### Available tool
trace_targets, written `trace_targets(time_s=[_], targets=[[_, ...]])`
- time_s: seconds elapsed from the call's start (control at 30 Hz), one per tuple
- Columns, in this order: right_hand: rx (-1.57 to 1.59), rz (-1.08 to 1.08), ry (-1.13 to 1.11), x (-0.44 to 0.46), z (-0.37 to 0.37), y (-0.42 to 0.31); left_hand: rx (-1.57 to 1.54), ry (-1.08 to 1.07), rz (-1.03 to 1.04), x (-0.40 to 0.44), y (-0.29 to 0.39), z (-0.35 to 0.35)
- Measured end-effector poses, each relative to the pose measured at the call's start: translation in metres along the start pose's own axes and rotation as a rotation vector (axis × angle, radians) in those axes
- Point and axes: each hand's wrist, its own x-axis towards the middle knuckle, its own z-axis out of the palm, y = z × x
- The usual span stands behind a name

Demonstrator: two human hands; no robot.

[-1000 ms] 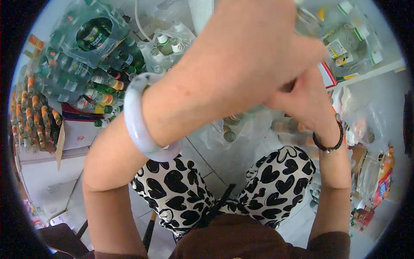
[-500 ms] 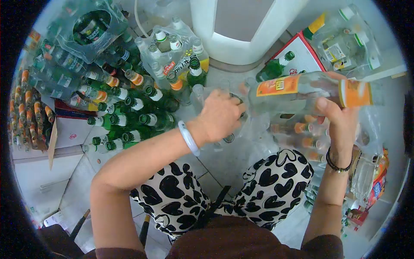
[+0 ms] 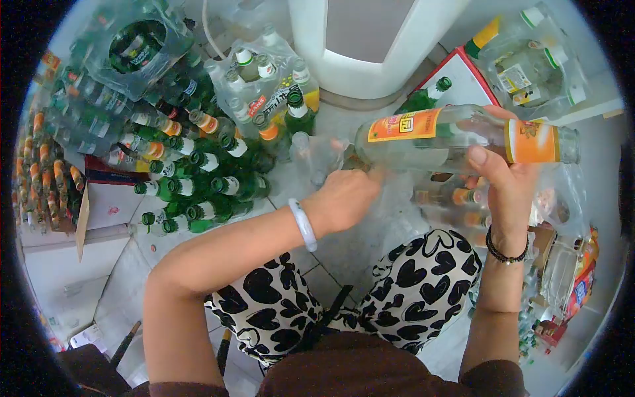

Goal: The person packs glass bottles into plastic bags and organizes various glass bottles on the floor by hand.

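Note:
My right hand [image 3: 501, 178] is wrapped around the neck end of a clear glass bottle [image 3: 456, 142]. The bottle lies nearly level in the air, its mouth to the right, with orange labels on body and neck. Just below its base is my left hand [image 3: 344, 202], fingers curled in and a little blurred; whatever they hold is hidden. Beyond that hand stands a small group of clear bottles [image 3: 316, 159], partly covered. Several clear bottles with orange neck labels [image 3: 463, 196] lie on the floor under the held bottle.
Green bottles [image 3: 225, 185] stand packed at left, beside a cardboard box [image 3: 106, 202]. A plastic-wrapped bottle pack [image 3: 261, 83] stands at the back near a white appliance [image 3: 309, 40]. At right are a red-edged box [image 3: 456, 83], bagged bottles [image 3: 522, 73] and a plastic bag [image 3: 562, 205].
The clear bottle and my right hand have shifted slightly left. My left hand has moved a little down and right, and the dark bottle mouth seen by its fingers is now out of sight.

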Motion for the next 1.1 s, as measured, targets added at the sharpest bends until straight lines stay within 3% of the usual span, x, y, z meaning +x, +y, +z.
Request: trace_targets(time_s=[0.23, 0.33, 0.43, 0.5, 0.6, 0.73, 0.8, 0.9, 1.0, 1.1], targets=[[0.055, -0.017, -0.008, 0.004, 0.008, -0.001, -0.157, 0.048, -0.03, 0.001, -0.01, 0.002], [0.04, -0.006, -0.039, 0.004, 0.009, -0.001, -0.227, -0.077, 0.041, -0.011, -0.002, -0.001], [0.012, 0.02, -0.072, 0.004, 0.009, -0.004, -0.378, -0.15, -0.082, -0.023, 0.011, 0.001], [-0.004, 0.035, -0.079, 0.001, 0.009, -0.004, -0.235, -0.031, -0.036, -0.027, 0.017, 0.007], [0.001, -0.028, -0.078, 0.001, 0.01, 0.0, -0.052, -0.078, -0.149, -0.024, 0.034, 0.006], [-0.013, -0.01, -0.167, -0.001, 0.012, -0.003, -0.195, -0.197, -0.186, -0.028, 0.043, -0.013], [-0.024, 0.023, -0.196, 0.002, 0.014, -0.002, 0.241, -0.272, -0.025, -0.039, 0.061, -0.016], [-0.066, 0.038, -0.224, 0.012, 0.017, 0.0, 0.346, -0.141, 0.085, -0.043, 0.06, -0.009], [-0.057, 0.143, -0.28, 0.025, 0.021, -0.006, 0.274, -0.217, 0.144, -0.044, 0.054, -0.015], [-0.094, 0.22, -0.337, 0.035, 0.026, -0.011, 0.288, -0.106, 0.097, -0.049, 0.056, -0.008]])
